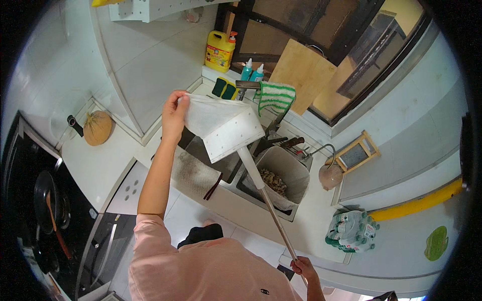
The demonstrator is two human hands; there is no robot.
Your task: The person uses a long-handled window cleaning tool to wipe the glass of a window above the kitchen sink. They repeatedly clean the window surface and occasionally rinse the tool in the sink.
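My right hand grips the metal pole of a flat mop at the lower right. The pole slants up to the white mop head, raised in front of the sink with its dotted face towards me. A thin white cloth lies along the head's far side and stretches out to the left. My left hand pinches the cloth's outer end between thumb and fingers. How the cloth sits behind the head is hidden.
Below the mop are a sink basin with a bin holding scraps and a draped cloth. A faucet with a green-striped towel, a cutting board and a yellow detergent jug stand behind. Bottled water is right, a wok left.
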